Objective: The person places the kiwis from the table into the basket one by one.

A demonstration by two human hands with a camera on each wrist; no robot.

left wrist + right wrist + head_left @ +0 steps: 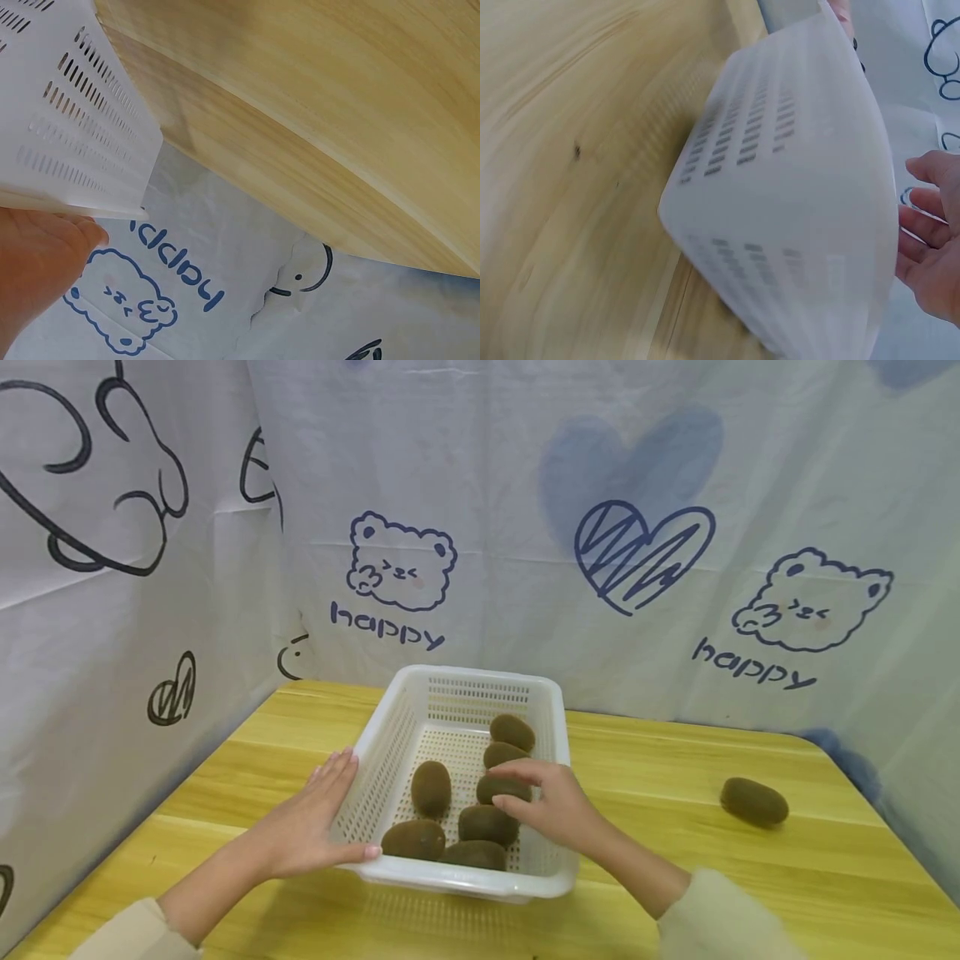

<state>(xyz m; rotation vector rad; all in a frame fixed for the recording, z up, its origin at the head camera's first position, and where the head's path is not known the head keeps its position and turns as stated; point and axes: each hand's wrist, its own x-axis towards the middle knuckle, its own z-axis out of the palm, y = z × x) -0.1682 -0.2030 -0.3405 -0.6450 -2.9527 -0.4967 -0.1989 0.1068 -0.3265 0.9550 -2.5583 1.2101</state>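
Observation:
A white slotted plastic basket (465, 881) stands on the wooden table with several brown kiwis in it. My left hand (311, 822) lies with straight fingers along its left wall, thumb at the near rim; the left wrist view shows part of this hand (45, 262) beside the rim. Inside the basket my right hand (551, 802) is over a kiwi (491, 790), thumb and fingers apart above it. In the right wrist view the right hand (934, 240) has loosely bent fingers with nothing visible between them. Another kiwi (431, 789) lies nearer the left wall.
One loose kiwi (753, 802) lies on the table (645, 768) to the right of the basket. Behind and to the left hangs a pale cloth (510, 635) printed with hearts and bear faces.

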